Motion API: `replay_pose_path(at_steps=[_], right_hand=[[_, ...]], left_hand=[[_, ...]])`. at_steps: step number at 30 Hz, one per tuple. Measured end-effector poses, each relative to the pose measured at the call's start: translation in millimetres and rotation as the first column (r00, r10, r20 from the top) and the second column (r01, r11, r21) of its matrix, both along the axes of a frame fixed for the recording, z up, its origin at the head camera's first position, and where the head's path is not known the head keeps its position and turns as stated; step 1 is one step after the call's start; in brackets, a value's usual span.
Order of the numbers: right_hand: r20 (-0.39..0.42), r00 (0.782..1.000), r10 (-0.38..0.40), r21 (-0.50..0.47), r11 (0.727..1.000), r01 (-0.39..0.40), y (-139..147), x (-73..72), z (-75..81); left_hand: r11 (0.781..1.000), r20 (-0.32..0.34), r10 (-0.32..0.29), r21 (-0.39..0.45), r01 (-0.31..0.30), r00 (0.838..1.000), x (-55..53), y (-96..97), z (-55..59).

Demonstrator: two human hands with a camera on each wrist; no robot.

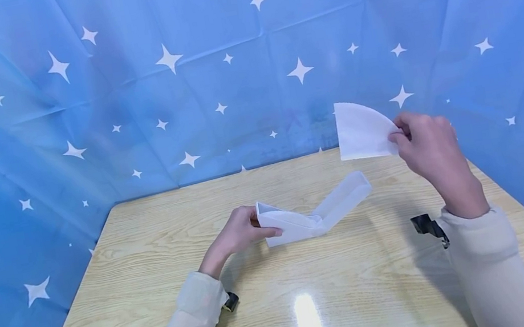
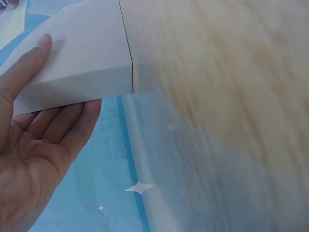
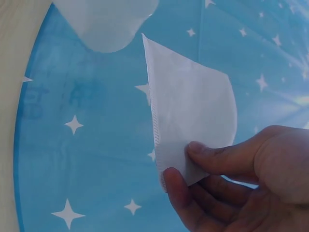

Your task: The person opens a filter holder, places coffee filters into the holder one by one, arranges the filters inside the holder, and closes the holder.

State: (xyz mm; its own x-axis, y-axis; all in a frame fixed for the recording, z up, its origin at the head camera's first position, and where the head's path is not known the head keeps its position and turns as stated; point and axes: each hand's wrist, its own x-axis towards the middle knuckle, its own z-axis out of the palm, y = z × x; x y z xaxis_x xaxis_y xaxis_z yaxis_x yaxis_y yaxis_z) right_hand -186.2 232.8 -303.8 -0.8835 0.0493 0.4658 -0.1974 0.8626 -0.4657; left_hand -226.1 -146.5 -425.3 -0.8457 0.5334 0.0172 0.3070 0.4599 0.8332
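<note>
In the head view, my left hand point(image 1: 239, 231) grips the left end of a white box point(image 1: 289, 231) above the table. The left wrist view shows the thumb on one face of the box point(image 2: 87, 48) and the fingers beneath. The box's translucent lid point(image 1: 343, 199) stands open toward the right. Up and to the right, my right hand point(image 1: 427, 144) pinches a white paper coffee filter point(image 1: 361, 132) by one corner. In the right wrist view, a crimped seam runs along one edge of the filter point(image 3: 188, 101). What the box contains is hard to make out.
A light wood-grain table point(image 1: 172, 311) lies under both hands, with a bright reflection near its front. Blue cloth with white stars point(image 1: 206, 80) hangs behind and along both sides. Black straps point(image 1: 428, 225) show at the wrists.
</note>
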Motion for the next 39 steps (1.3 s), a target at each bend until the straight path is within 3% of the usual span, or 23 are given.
replay_pose_path(at_steps=[18, 39], right_hand=[[-0.144, 0.987, 0.077, 0.051, 0.996, -0.07, -19.1, 8.5, 5.5], [-0.153, 0.98, 0.13, 0.097, 0.988, -0.116, -39.1, 10.8, 2.4]], left_hand=[[1.0, 0.003, -0.001, 0.011, 0.001, 1.0, 0.4, -0.1, 0.4], [1.0, -0.001, 0.001, 0.008, -0.001, 1.0, 0.8, -0.1, 0.2]])
